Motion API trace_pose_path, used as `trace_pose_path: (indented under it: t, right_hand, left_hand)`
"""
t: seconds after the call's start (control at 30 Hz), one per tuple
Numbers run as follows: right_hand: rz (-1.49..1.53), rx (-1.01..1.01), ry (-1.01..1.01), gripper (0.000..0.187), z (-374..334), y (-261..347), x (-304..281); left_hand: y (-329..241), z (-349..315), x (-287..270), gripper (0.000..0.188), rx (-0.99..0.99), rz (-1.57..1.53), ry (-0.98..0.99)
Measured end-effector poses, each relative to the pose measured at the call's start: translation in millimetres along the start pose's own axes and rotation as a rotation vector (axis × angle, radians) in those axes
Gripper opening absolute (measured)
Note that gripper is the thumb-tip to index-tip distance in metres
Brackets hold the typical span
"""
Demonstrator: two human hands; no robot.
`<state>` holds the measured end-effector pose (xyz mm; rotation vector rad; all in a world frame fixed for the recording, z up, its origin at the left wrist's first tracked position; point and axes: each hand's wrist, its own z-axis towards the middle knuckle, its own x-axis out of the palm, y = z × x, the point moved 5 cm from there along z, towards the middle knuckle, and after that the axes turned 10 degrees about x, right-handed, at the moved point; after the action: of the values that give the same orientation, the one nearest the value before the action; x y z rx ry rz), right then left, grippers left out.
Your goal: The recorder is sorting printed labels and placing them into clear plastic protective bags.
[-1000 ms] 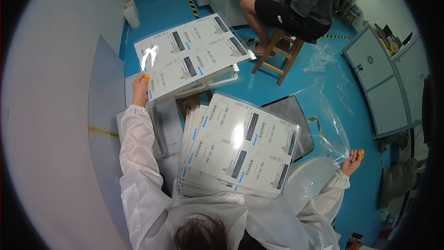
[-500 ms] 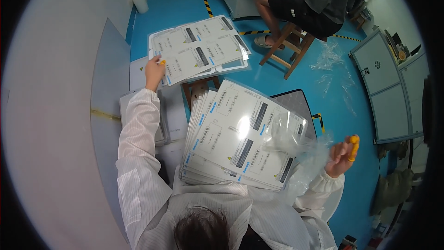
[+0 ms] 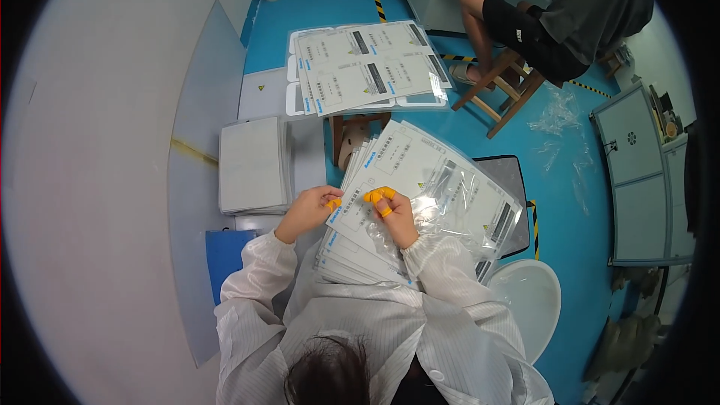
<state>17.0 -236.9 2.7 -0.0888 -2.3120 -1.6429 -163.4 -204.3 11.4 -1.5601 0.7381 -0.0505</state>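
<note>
My left hand (image 3: 306, 211) and right hand (image 3: 394, 216), fingertips capped in orange, both pinch the near-left corner of the top label sheet (image 3: 409, 172) of a fanned stack (image 3: 352, 251) resting on my lap. A clear plastic sleeve (image 3: 457, 195) lies crumpled over the right part of that sheet. On the blue floor (image 3: 315, 0) ahead lies a second pile of label sheets (image 3: 367, 67); a stack of blank grey sheets (image 3: 251, 165) sits to its near left. A seated person (image 3: 559, 19) occupies a wooden stool (image 3: 506, 90) at far right.
</note>
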Motion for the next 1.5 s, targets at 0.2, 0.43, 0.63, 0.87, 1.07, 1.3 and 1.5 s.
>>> trace_pose_path:
  t: [0.2,0.43,0.63,0.87,1.07,1.3,1.5]
  right_hand:
    - [-0.026,0.036,0.019,0.020,2.1,-11.0,16.2]
    - [-0.626,-0.116,0.008,0.029,-10.4,4.1,31.9]
    - [-0.919,-0.337,0.064,0.038,-34.8,2.9,70.9]
    - [-0.661,-0.139,-0.293,0.025,-22.2,5.0,18.7]
    - [-0.904,-0.189,-0.096,0.030,-41.4,7.8,44.5]
    - [-0.622,-0.110,-0.321,0.021,-32.9,23.7,2.0]
    - [-0.902,-0.229,-0.078,0.020,-41.7,-4.3,31.7]
  left_hand:
    - [-3.5,-20.2,-12.3,0.026,-0.061,0.085,-0.038]
    - [-9.0,-28.4,-12.5,0.029,-0.174,-0.394,0.087]
    - [-9.0,-25.3,3.7,0.029,-0.147,-0.441,0.091]
    - [-13.3,-17.8,9.2,0.030,-0.156,-0.363,0.107]
    - [-12.7,-11.7,15.2,0.031,-0.119,-0.330,0.093]
    - [-26.4,-8.4,14.0,0.030,-0.114,-0.331,0.111]
    - [-25.3,-4.3,19.9,0.036,-0.099,-0.441,0.151]
